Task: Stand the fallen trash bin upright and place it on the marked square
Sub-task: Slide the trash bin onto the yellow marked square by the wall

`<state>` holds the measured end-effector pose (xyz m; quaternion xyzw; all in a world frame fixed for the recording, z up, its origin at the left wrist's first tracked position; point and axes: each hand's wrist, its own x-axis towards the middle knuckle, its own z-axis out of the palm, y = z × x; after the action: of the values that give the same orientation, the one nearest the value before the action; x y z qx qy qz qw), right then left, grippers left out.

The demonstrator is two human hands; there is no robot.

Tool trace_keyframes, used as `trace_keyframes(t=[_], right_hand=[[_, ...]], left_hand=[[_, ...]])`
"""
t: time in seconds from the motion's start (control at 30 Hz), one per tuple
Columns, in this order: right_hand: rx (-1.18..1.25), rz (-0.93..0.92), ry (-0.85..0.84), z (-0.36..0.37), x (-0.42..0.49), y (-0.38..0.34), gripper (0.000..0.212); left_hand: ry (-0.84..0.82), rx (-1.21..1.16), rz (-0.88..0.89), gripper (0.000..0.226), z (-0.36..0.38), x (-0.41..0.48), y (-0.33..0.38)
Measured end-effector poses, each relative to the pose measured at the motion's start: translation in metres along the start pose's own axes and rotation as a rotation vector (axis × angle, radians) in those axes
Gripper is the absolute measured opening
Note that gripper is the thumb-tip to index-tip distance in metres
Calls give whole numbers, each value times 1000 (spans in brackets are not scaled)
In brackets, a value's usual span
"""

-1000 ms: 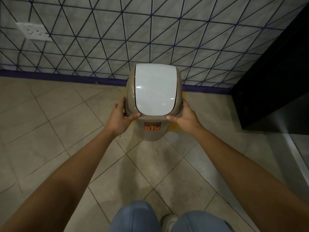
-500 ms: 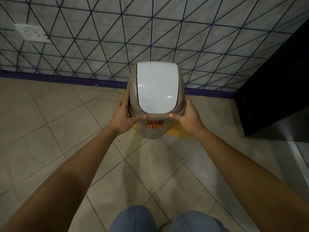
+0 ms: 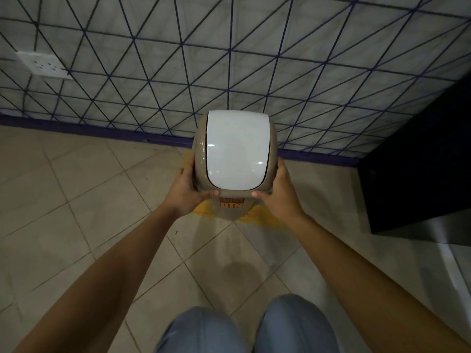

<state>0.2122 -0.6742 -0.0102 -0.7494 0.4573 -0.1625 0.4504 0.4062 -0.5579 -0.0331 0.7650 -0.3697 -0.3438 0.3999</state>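
The trash bin (image 3: pixel 235 151) is beige with a white swing lid and an orange "BIN" label on its front. It stands upright near the wall, seen from above. My left hand (image 3: pixel 187 192) grips the lid's left side, thumb on the front rim. My right hand (image 3: pixel 279 193) grips the right side the same way. The yellow marked square (image 3: pixel 262 217) on the floor shows under and around the bin's base, mostly hidden by the bin and my hands. Whether the base touches the floor I cannot tell.
A tiled wall (image 3: pixel 229 59) with dark diagonal lines and a purple skirting runs just behind the bin. A black cabinet (image 3: pixel 423 169) stands close on the right. A white wall socket (image 3: pixel 43 64) sits at the upper left. My knees (image 3: pixel 244 327) are at the bottom edge.
Both hands have carried the bin away from me toward the wall and over the yellow square. My grip on the lid's sides is unchanged.
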Motion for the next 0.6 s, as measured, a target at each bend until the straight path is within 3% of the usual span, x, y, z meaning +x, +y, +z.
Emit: trace_keyframes(t=[0.6], right_hand=[[6,16,60,3,41,-4,114]], left_hand=[[-122,-77,111,113,-11,56,8]])
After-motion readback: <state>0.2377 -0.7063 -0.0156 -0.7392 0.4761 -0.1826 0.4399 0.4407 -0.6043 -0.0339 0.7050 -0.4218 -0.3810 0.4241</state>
